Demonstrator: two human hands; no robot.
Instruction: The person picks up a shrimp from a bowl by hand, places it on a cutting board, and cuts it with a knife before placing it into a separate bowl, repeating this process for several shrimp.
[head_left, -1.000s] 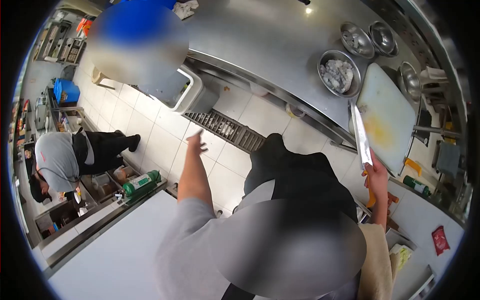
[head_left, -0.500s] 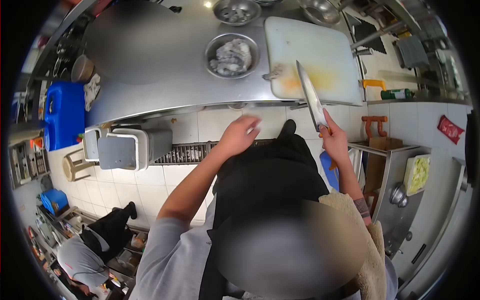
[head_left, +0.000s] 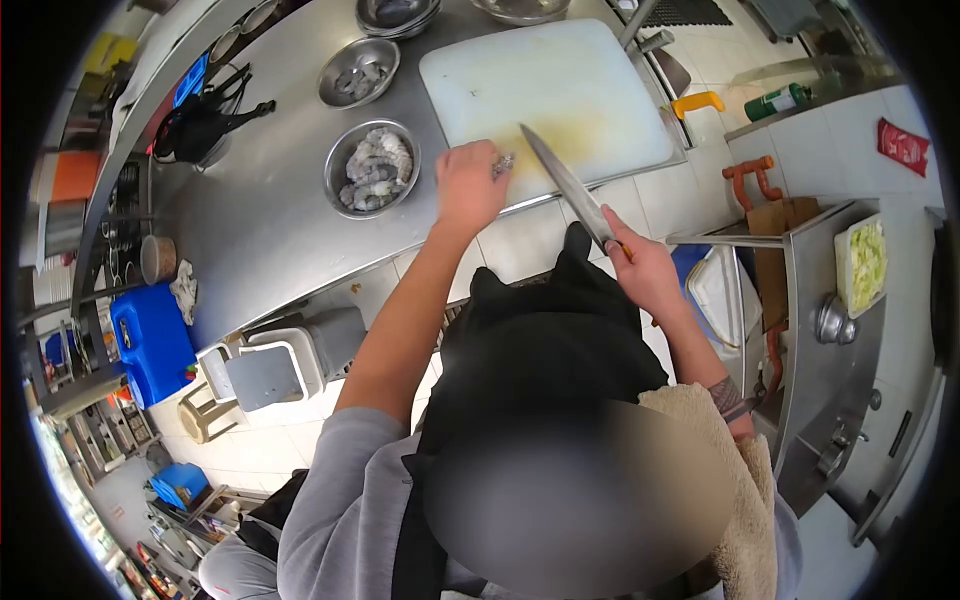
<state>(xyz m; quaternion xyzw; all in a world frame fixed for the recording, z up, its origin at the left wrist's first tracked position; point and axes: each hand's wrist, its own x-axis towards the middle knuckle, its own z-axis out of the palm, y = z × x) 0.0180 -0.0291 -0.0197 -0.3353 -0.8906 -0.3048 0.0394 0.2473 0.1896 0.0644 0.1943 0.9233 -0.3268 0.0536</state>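
Observation:
My left hand (head_left: 468,184) rests at the near edge of a white cutting board (head_left: 560,80), fingers pinched on a small grey shrimp (head_left: 503,164). My right hand (head_left: 640,270) grips the orange handle of a long knife (head_left: 565,185); its blade points up-left over the board, tip close to the shrimp. A metal bowl of raw shrimp (head_left: 372,168) stands just left of my left hand on the steel counter (head_left: 260,220). A second metal bowl (head_left: 358,72) with a few pieces sits behind it.
Further bowls stand at the board's far edge. A grey bin (head_left: 285,355) and a blue container (head_left: 150,340) stand on the tiled floor at left. A steel side table (head_left: 830,330) with a tray of chopped greens (head_left: 862,262) is at right. Another person (head_left: 240,560) crouches at bottom left.
My view swung from the floor toward the counter. My left hand moved up onto the board and took hold of a shrimp. The knife came over the board with my right hand.

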